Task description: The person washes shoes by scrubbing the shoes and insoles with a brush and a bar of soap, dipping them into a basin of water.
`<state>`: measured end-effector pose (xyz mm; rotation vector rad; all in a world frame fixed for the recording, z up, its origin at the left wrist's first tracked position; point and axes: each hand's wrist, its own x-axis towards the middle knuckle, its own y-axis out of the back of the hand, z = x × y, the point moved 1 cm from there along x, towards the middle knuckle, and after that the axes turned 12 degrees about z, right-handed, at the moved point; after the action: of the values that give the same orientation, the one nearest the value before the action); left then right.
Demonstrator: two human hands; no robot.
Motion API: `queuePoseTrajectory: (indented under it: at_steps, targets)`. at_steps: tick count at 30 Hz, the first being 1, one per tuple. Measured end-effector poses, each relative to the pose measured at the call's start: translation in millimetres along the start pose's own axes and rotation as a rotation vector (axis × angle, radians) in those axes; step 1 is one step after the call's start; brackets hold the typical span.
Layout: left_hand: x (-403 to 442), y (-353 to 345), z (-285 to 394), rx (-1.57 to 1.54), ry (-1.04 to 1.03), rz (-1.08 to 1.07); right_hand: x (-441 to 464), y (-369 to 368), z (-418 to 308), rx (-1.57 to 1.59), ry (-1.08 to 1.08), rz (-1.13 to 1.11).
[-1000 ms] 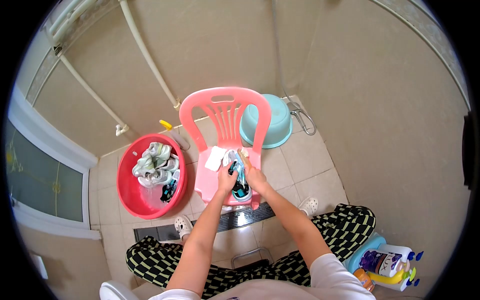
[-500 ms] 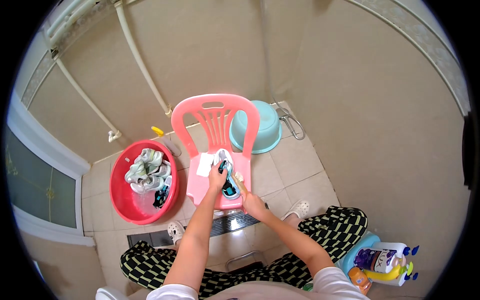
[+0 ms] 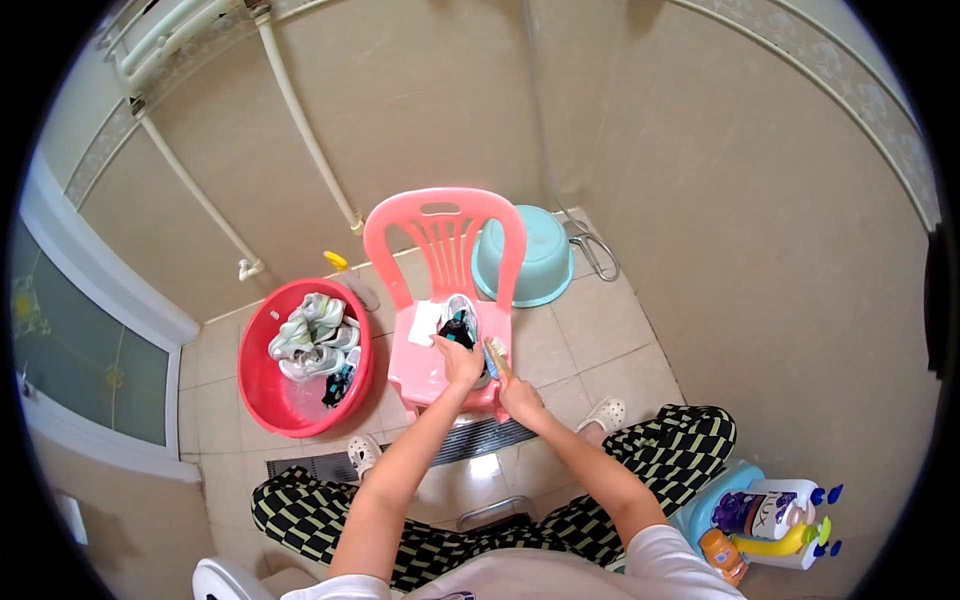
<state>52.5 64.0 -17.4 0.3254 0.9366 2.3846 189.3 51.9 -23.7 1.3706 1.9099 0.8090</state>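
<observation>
On the seat of a pink plastic chair (image 3: 415, 365) lies a shoe (image 3: 459, 312), white at the far end with black and teal parts. My left hand (image 3: 460, 364) grips it from above and hides much of its near half. My right hand (image 3: 521, 398) is closed around the wooden handle of a scrubbing brush (image 3: 499, 357). The brush head, with pale bristles, is close against the shoe's right side; exact contact cannot be made out. A white cloth-like piece (image 3: 424, 323) lies on the seat left of the shoe.
Left of the chair, a red basin (image 3: 252, 395) holds several shoes (image 3: 312, 330) and some water. An upturned light-blue tub (image 3: 533, 250) stands behind the chair, beside a metal shower hose. Detergent bottles (image 3: 750, 512) stand at lower right. A floor drain (image 3: 440, 447) runs in front.
My left hand has shifted towards the near end of the shoe, its thumb now spread left. The brush has tilted upright at the shoe's right side. The whole view has shifted slightly.
</observation>
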Motion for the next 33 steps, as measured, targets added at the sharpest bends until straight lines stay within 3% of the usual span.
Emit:
queuePoseTrajectory:
  at_steps: [2, 8, 13, 17, 20, 21, 23, 25, 27, 29, 31, 33]
  targets:
    - [-3.7, -0.3, 1.4, -0.004, 0.163, 0.011, -1.7, -6.0, -0.2, 0.039, -0.016, 0.025]
    - [3.8, 8.7, 0.6, 0.025, 0.191, -0.020, -9.8, -7.1, -6.0, 0.139, -0.001, -0.065]
    - [23.1, 16.6, -22.7, 0.079, 0.199, -0.063, -15.0, -1.7, -17.9, 0.076, 0.069, -0.005]
    - [35.0, 16.4, -49.7, -0.117, 0.219, -0.120, -9.7, 8.3, -15.0, -0.005, 0.111, 0.060]
    - [38.1, 24.1, -66.2, -0.628, 0.365, -0.328, -10.3, 21.0, -19.7, 0.018, 0.040, 0.018]
    - [36.8, 29.7, -67.2, -0.628, 0.364, -0.327, -11.6, 18.2, -21.0, 0.019, 0.041, 0.018]
    - [29.6, 39.2, -71.4, -0.633, 0.525, -0.518, -16.8, 11.1, -25.5, -0.033, 0.113, 0.092]
    - [26.9, 34.9, -71.6, -0.692, 0.504, -0.474, -16.3, 10.6, -28.3, -0.041, 0.141, 0.113]
    - [28.7, 28.7, -75.3, -0.503, 0.347, -0.321, -21.5, 5.6, -25.9, -0.055, 0.162, 0.120]
    - [14.2, 38.1, -46.6, -0.128, 0.275, -0.135, -17.6, 1.2, -23.3, -0.038, 0.163, 0.106]
    - [4.4, 39.6, -37.5, 0.008, 0.083, 0.020, -21.4, 4.2, -22.7, -0.061, 0.184, 0.117]
    - [5.9, 37.2, -36.3, 0.048, 0.100, -0.043, -24.9, 5.7, -19.7, -0.086, 0.193, 0.127]
